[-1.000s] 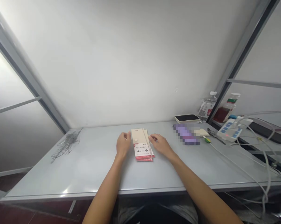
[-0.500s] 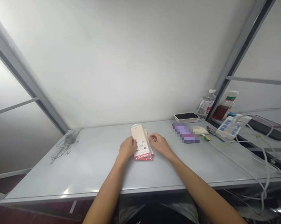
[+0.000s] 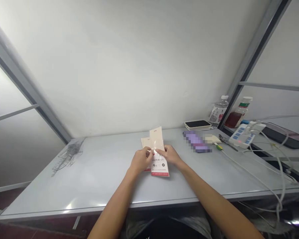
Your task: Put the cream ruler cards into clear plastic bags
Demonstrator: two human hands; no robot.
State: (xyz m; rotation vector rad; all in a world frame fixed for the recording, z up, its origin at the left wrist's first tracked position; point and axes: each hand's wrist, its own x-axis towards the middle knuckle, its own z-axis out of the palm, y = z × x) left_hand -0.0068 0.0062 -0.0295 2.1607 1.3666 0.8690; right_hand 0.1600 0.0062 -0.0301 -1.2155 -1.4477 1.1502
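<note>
A flat packet (image 3: pixel 159 165), cream above with white, black print and a red strip below, is tilted up in front of me. Its clear wrap shines, and the printed words read as a ruler set. My right hand (image 3: pixel 171 155) grips its right side, thumb across the front. From the left, my left hand (image 3: pixel 141 158) pinches at the same packet's edge, fingertips curled near its middle. Behind it and a little to the left lies another similar packet (image 3: pixel 145 142), mostly covered by the front one and my left hand.
On the grey desk (image 3: pixel 102 172), a tangle of dark mesh (image 3: pixel 69 154) lies left. At right are a phone (image 3: pixel 198 124), a purple pouch-like item (image 3: pixel 196 142), a water bottle (image 3: pixel 218 112), a bottle of dark red liquid (image 3: pixel 235 117), a power strip (image 3: pixel 246 134) and white cables.
The top packet has come off the stack, shifted right and toward me, and tilted up. My right hand has closed on its right side; my left hand has moved slightly right.
</note>
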